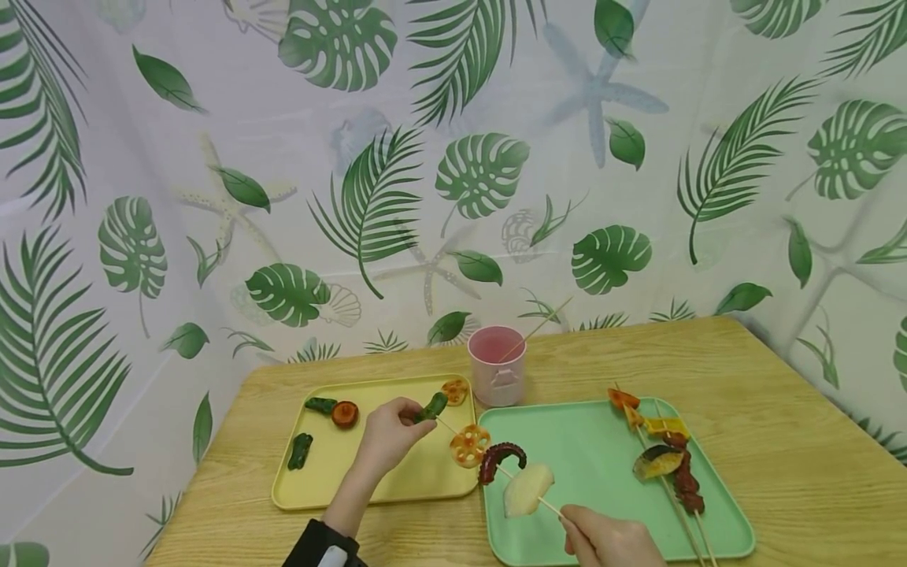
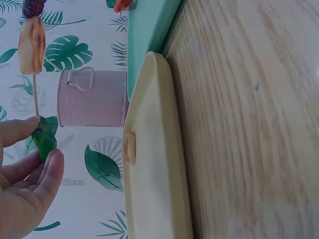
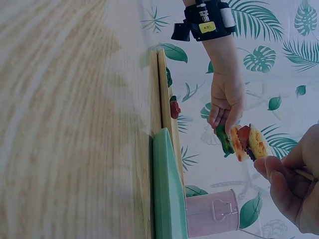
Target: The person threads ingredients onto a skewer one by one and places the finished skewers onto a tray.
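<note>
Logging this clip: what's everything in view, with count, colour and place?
Backdrop: 1, white with green leaves, behind table
Table: 1, light wood, under trays
Yellow tray: 1, yellow, left
Mint tray: 1, green, right
Bucket: 1, pink, behind trays
Bare stick: 1, tan, in bucket
Loaded skewers: 2, red-orange-yellow-brown, mint tray
Loose green pieces: 2, green, yellow tray
Round piece: 1, reddish-brown, yellow tray
Loose lotus slice: 1, golden, yellow tray
Held skewer: 1, tan, between hands
Threaded lotus slice: 1, golden, held skewer
Tentacle: 1, dark red, held skewer
Pale slice: 1, cream, held skewer
Pinched green piece: 1, green, skewer's tip
Wristband: 1, black, left wrist
Left hand: 1, bare, pinching green piece
Right hand: 1, bare, holding skewer
</note>
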`<state>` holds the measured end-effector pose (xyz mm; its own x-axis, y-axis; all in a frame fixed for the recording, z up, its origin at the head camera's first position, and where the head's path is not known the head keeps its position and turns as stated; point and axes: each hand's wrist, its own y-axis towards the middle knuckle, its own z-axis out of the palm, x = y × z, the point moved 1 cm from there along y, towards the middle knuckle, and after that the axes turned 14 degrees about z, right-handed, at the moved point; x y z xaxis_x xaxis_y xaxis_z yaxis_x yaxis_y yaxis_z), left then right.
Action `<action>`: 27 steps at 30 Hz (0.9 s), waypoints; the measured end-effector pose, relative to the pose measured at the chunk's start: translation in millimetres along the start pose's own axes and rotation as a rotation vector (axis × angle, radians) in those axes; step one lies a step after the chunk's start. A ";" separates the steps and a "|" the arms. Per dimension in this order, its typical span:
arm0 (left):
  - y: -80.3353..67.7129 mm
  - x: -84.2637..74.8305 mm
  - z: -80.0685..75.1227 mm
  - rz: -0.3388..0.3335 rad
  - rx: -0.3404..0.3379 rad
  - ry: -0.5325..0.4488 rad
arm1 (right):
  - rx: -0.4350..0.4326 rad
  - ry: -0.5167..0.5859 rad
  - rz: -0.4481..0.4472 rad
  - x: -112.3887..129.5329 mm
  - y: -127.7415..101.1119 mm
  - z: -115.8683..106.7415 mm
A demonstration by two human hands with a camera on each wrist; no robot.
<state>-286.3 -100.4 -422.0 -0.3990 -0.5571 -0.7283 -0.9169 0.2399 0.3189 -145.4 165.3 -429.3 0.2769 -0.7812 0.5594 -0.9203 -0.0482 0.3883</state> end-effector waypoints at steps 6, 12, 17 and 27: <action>0.2 -4.0 1.2 0.052 -0.008 0.039 | -0.042 0.009 -0.027 -0.1 -0.3 0.6; -0.2 -4.0 3.2 0.067 -0.001 0.043 | -0.001 -0.008 0.009 1.4 -0.2 -0.8; -1.3 -2.5 4.3 0.060 -0.004 0.035 | 0.034 -0.013 0.032 2.3 -0.4 -1.0; -2.4 -0.6 4.1 0.039 -0.003 0.022 | 0.023 -0.017 0.032 3.9 -0.6 0.6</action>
<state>-283.9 -97.4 -424.9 -0.4342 -0.5651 -0.7015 -0.9007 0.2591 0.3487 -143.9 161.8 -427.8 0.2422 -0.7933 0.5586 -0.9349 -0.0368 0.3530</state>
